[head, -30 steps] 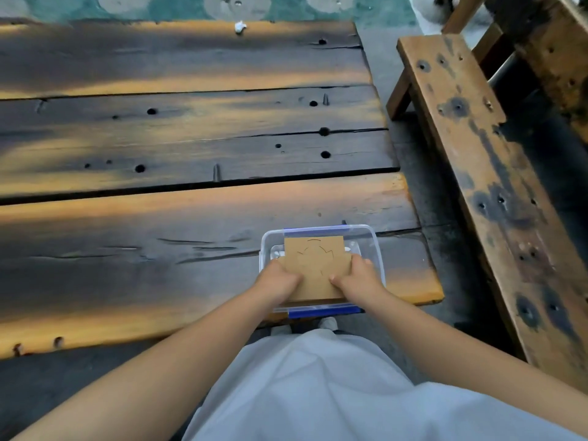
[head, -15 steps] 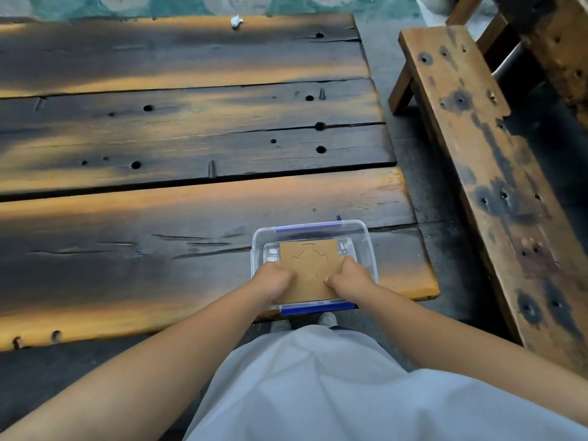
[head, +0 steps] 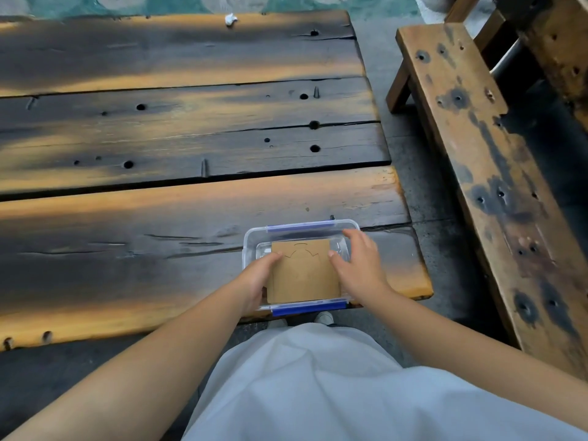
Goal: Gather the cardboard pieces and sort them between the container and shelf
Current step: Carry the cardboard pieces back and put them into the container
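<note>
A clear plastic container with blue clips stands at the near right corner of the wooden table. A brown cardboard piece with cut lines lies tilted inside it, its near edge on the near rim. My left hand grips the cardboard's left edge, thumb on top. My right hand rests over the container's right side with fingers spread, and its thumb touches the cardboard's right edge.
A wooden bench runs along the right, with a strip of grey floor between it and the table. A small white scrap lies at the table's far edge. My white garment and shoe tips are below the table edge.
My right hand has let go of the cardboard's near right corner and moved forward along the container's right side, fingers spreading. The cardboard has sunk lower into the container.
</note>
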